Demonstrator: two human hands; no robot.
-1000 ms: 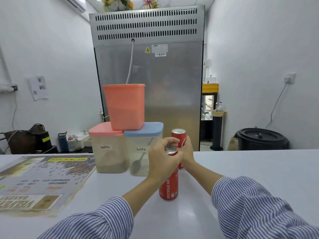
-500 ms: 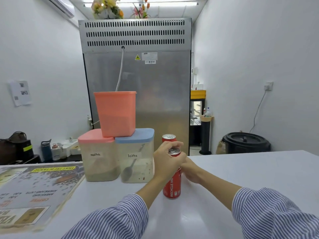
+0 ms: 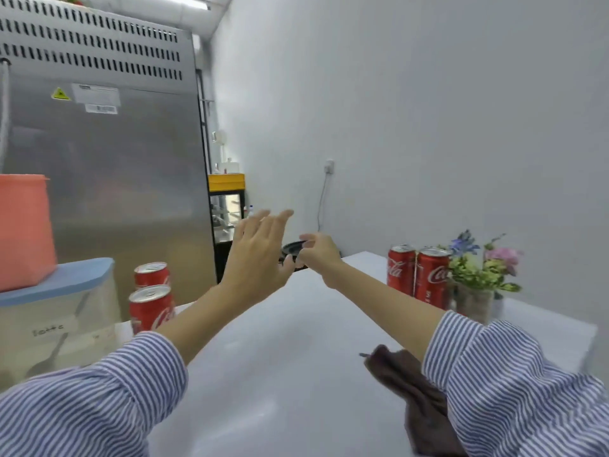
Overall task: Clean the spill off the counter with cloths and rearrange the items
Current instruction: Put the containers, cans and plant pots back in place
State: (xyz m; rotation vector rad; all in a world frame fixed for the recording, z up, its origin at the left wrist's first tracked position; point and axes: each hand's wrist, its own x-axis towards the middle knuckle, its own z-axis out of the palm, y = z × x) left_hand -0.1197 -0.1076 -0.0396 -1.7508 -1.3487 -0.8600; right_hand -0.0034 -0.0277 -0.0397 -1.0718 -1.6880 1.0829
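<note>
Hands raised empty over the bench [image 3: 263, 374], between two pairs of cans.
Left hand [image 3: 260, 255] is held with fingers spread wide, right hand [image 3: 318, 255] loosely curled, nothing gripped; the far cans [image 3: 418, 275] are best taken upright by the sides.

Both arms stretched forward in striped sleeves, forearms bare. Left hand [image 3: 255, 255] raised, fingers straight and spread, back toward the camera. Right hand [image 3: 318, 253] just beside it, fingers loosely curled, holding nothing.

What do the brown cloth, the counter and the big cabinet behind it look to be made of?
Brown cloth: soft fabric, matte, crumpled in folds. Counter: smooth white surface, semi-gloss with faint reflections; material unclear. Cabinet: likely brushed stainless steel, with a dull grey sheen.
</note>
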